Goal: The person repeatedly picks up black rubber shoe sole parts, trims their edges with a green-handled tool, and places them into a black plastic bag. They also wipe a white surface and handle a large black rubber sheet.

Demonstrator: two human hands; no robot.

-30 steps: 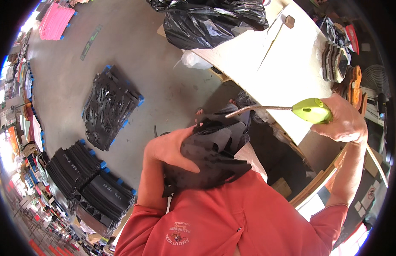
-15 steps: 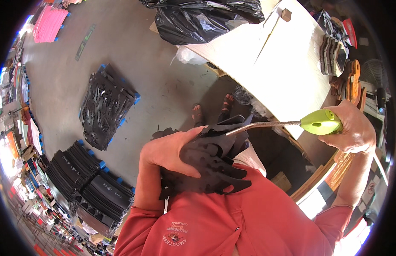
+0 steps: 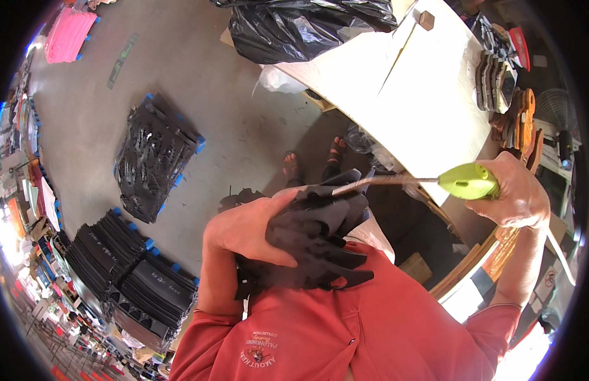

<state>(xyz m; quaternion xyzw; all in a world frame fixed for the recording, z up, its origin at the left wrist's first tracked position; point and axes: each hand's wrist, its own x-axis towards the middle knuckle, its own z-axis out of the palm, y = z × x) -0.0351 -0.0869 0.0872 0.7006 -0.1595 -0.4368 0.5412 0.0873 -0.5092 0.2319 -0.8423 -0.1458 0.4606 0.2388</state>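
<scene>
We see our red polo shirt (image 3: pixel 370 330) with a small embroidered crest. Against it sits a matte black bundle of cut rubber pieces (image 3: pixel 320 235). The tool with a lime-green plastic handle (image 3: pixel 467 181) has a dull silver metal rod. The wide wooden tabletop (image 3: pixel 396 82) is pale cream, the crumpled plastic bag (image 3: pixel 307 25) is glossy black, and the concrete floor (image 3: pixel 199 82) is plain grey. Black stacks on blue-edged pallets (image 3: pixel 154 159) lie there; a flat pink sheet (image 3: pixel 69 32) lies far off.
</scene>
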